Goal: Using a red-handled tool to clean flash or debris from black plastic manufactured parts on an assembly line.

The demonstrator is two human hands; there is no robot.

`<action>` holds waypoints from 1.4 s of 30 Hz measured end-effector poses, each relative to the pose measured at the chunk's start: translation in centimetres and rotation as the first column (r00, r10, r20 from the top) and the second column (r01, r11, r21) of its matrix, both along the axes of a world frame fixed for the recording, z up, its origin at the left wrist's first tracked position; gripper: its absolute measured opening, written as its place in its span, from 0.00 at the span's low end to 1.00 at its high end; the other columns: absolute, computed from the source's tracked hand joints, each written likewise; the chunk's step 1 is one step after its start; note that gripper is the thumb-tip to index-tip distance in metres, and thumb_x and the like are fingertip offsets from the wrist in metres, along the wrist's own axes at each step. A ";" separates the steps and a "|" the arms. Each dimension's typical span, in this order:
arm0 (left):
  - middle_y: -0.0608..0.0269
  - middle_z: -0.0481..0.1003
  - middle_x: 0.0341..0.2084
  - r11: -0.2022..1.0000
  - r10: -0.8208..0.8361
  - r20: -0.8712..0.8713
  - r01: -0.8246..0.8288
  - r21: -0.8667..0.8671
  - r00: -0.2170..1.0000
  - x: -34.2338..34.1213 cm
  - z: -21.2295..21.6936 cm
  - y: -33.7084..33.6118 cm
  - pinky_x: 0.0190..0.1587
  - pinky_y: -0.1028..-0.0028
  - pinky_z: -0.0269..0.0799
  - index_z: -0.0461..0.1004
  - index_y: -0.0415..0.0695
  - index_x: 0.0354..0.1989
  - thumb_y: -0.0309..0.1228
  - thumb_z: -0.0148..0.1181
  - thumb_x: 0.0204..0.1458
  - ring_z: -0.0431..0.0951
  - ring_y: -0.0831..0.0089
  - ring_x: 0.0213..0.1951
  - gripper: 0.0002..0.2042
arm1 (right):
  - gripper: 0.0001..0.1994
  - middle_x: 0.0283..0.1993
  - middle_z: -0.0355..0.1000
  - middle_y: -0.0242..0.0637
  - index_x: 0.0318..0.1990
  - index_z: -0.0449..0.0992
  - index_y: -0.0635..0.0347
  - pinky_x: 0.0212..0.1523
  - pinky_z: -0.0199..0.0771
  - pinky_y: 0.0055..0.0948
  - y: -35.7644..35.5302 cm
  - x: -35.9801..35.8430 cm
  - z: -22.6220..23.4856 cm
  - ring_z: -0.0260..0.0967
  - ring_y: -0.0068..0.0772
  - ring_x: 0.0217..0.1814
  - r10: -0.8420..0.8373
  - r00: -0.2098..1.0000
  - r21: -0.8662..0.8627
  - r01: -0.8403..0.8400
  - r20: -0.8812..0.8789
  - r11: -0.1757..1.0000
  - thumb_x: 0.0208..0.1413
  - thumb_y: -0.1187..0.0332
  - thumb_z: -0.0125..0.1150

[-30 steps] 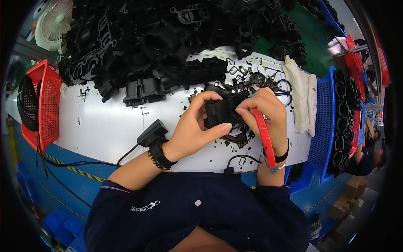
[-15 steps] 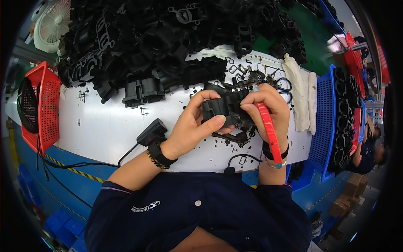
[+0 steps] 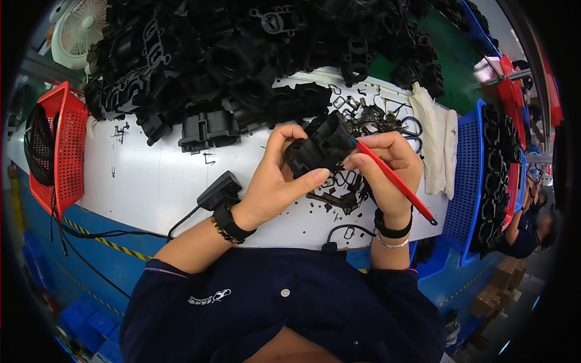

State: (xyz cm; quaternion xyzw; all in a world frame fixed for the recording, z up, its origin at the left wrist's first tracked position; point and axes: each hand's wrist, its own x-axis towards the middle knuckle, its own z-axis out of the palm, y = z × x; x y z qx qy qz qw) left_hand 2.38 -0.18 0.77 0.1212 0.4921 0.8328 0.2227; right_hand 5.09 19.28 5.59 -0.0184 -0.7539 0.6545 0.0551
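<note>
My left hand [image 3: 279,179] grips a black moulded plastic part [image 3: 319,146] above the white table [image 3: 145,181], thumb below it and fingers curled over its top. My right hand [image 3: 387,158] holds a thin red-handled tool [image 3: 396,183] like a pen, its tip set against the right edge of the part. Under both hands lies a heap of thin black plastic trimmings and rings [image 3: 363,121].
A big pile of black moulded parts [image 3: 242,54] fills the back of the table. A red basket [image 3: 57,145] stands left, a blue crate of black parts [image 3: 490,181] right, white cloths [image 3: 436,145] beside it. A small black box with a cable [image 3: 219,190] lies near my left wrist. A white fan [image 3: 82,30] sits at the far left.
My hands have turned the black part a little, and the red tool's tip has shifted along its right edge. Everything else on the table has stayed put.
</note>
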 end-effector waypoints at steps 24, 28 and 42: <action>0.63 0.63 0.45 0.996 0.070 -0.115 -0.077 -0.050 0.991 0.2 -0.3 0.3 0.51 0.76 0.69 0.56 0.44 0.53 0.20 0.68 0.49 0.68 0.79 0.49 0.27 | 0.08 0.38 0.76 0.37 0.30 0.77 0.64 0.41 0.72 0.25 -0.1 -1.3 0.1 0.72 0.31 0.40 0.173 0.952 0.355 -0.074 -0.254 0.932 0.43 0.82 0.68; 0.62 0.60 0.49 0.990 0.107 -0.199 -0.123 -0.069 0.974 0.3 -0.8 0.5 0.52 0.75 0.69 0.56 0.45 0.50 0.19 0.69 0.47 0.67 0.77 0.51 0.28 | 0.09 0.39 0.76 0.39 0.32 0.76 0.64 0.40 0.73 0.27 -0.8 -1.1 -0.2 0.73 0.36 0.40 0.204 0.929 0.447 -0.048 -0.308 0.893 0.43 0.83 0.68; 0.61 0.58 0.51 0.997 0.076 -0.130 -0.079 -0.013 0.989 -0.1 0.5 0.5 0.55 0.73 0.69 0.56 0.46 0.49 0.15 0.66 0.45 0.63 0.75 0.55 0.28 | 0.09 0.37 0.78 0.48 0.34 0.73 0.68 0.38 0.76 0.32 -2.2 -1.5 -0.9 0.75 0.45 0.35 0.111 0.753 0.524 0.336 -0.649 0.783 0.46 0.86 0.66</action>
